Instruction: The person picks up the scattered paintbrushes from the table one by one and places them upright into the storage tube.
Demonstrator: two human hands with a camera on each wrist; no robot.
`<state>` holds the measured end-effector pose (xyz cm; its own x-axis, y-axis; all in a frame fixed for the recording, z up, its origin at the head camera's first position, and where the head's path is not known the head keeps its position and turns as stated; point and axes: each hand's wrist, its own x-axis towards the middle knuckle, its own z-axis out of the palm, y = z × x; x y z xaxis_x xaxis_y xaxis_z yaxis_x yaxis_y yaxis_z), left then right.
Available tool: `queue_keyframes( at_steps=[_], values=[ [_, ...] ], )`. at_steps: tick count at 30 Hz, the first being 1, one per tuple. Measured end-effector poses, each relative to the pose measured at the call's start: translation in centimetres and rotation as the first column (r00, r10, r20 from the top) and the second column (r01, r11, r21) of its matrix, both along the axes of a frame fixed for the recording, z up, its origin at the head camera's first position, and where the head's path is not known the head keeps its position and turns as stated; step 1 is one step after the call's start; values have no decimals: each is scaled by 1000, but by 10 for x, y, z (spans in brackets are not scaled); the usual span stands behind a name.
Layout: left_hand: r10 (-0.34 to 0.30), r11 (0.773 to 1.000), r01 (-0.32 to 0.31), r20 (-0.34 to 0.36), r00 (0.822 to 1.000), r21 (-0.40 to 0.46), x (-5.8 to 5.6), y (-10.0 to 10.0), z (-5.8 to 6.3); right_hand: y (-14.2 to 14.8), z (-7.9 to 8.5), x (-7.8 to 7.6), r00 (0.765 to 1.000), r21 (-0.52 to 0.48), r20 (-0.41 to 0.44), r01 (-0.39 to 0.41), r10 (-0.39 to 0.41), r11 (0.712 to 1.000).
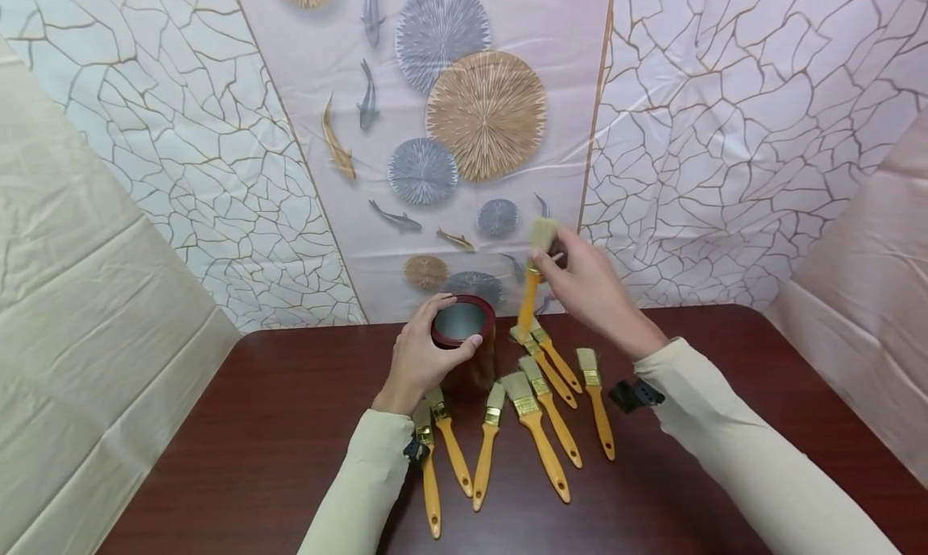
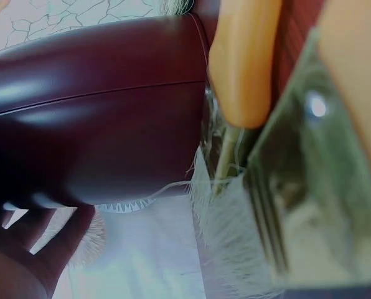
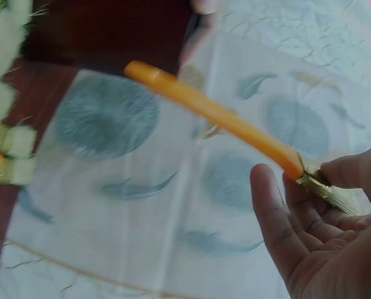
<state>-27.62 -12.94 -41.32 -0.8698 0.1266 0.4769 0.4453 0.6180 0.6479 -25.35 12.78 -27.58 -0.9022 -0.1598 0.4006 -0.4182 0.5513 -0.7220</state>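
Observation:
My left hand (image 1: 420, 358) grips a dark red cylindrical container (image 1: 490, 323), its fingers and thumb around the rim. The container stands upright with its mouth up, showing a grey inside. Its smooth wall (image 2: 111, 131) fills much of the left wrist view. Higher up and to its right, my right hand (image 1: 590, 285) pinches a paintbrush (image 1: 529, 293) near its metal band, bristles up and yellow handle pointing down. In the right wrist view this brush (image 3: 226, 124) is clear of the table, with fingers and thumb (image 3: 353, 177) at the bristle end.
Several more yellow-handled paintbrushes lie on the dark red table (image 1: 275, 458), including a wide one (image 1: 540, 434), one at the right (image 1: 597, 402) and one at the left (image 1: 431, 482). A patterned cloth (image 1: 478, 241) hangs behind the table.

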Motion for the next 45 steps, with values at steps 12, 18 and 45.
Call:
queue_keyframes(
  at_steps=[12,18,45],
  values=[
    [27,1000,-27,11,1000,14,1,4,1,-48,15,-14,977,-91,-87,-205,197,975],
    [12,1000,-12,24,1000,0,-1,6,3,-59,2,-23,963,138,-45,-259,267,956],
    [9,1000,-9,11,1000,3,0,0,0,-57,-37,-22,908,323,83,-414,411,851]
  ],
)
